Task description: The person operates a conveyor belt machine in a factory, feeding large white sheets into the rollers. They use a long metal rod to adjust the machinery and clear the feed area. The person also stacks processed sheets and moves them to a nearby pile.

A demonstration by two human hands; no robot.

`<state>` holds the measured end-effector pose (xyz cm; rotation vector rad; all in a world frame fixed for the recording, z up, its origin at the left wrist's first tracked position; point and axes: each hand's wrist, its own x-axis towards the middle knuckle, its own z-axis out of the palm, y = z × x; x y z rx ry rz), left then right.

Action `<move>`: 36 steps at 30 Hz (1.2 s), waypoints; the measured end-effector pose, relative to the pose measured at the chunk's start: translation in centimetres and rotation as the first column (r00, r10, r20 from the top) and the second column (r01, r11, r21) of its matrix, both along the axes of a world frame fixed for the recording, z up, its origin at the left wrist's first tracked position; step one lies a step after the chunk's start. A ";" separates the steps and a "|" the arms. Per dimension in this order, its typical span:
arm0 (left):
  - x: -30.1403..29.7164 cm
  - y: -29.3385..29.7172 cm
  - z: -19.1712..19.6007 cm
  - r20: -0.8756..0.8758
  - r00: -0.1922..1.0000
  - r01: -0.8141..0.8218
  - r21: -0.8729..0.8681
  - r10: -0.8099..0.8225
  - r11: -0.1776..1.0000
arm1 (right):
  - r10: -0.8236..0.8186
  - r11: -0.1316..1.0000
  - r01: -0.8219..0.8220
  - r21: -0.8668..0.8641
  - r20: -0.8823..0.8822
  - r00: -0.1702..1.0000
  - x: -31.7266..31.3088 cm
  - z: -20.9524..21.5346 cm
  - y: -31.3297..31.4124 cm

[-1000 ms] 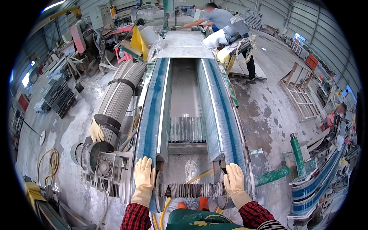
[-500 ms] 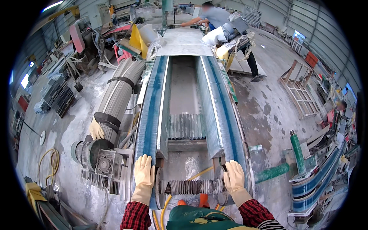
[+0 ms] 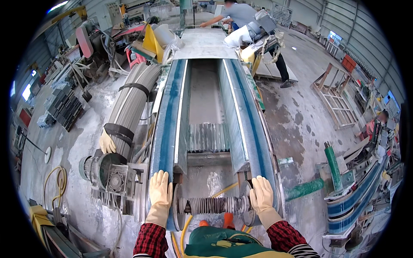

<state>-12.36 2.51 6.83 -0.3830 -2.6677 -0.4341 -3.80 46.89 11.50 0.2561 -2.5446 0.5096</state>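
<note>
Almost nothing has changed: the left hand (image 3: 159, 198) and right hand (image 3: 263, 200) still rest open, gripping nothing, upon near ends of left blue belt (image 3: 165, 129) and right blue belt (image 3: 255, 129), so contact continues.

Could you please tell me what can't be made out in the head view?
Palms: head view, hidden by the backs of the left hand and right hand.
Far ends of the belts: head view, under the grey cover.
Most of the boots: head view, behind the apron.
Face of the co-worker in grey: head view, blurred.
</note>
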 end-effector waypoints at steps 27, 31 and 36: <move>1.2 0.1 0.3 0.022 0.999 -0.029 -0.022 0.030 0.999 | -0.020 0.999 0.020 0.028 0.022 1.000 1.5 -1.8 0.4; 1.3 0.1 0.1 0.028 0.999 -0.038 -0.030 0.039 0.999 | -0.018 0.999 0.018 0.048 0.004 1.000 1.7 -2.2 0.6; 1.5 0.0 0.0 0.043 0.998 -0.046 -0.039 0.048 0.998 | -0.014 1.000 0.014 0.011 0.027 1.000 1.9 -1.8 0.3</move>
